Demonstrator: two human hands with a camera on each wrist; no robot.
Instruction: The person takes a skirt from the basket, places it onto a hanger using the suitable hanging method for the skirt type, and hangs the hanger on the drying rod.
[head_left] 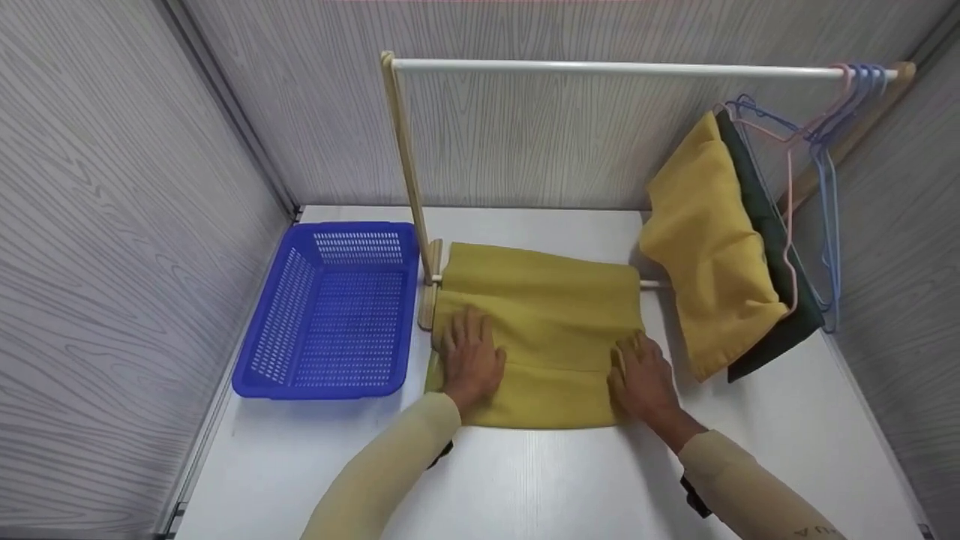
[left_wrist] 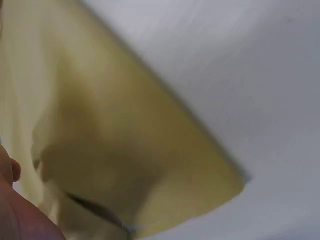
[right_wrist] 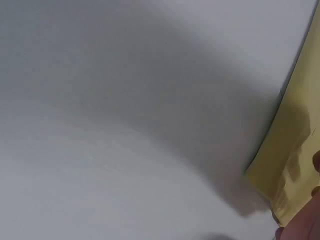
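Observation:
A mustard-yellow cloth (head_left: 551, 337) lies spread on the white table, a crease running across its lower half. On its left part rests my left hand (head_left: 472, 360), fingers extended towards the far side. My right hand (head_left: 645, 379) rests at the cloth's right edge, its fingers slightly bent over the fabric. In the left wrist view, part of the left hand (left_wrist: 22, 215) shows beside the cloth (left_wrist: 130, 135), with a small dark gap along a fold. The right wrist view catches part of the right hand (right_wrist: 302, 222) at a corner of the cloth (right_wrist: 280, 165).
A blue perforated basket (head_left: 409, 315) stands to the left. Behind the cloth rises a clothes rack with a white rail (head_left: 600, 67) and wooden uprights. At its right end hang pink and blue hangers (head_left: 829, 172), a yellow cloth (head_left: 705, 255) and a dark green one (head_left: 795, 322).

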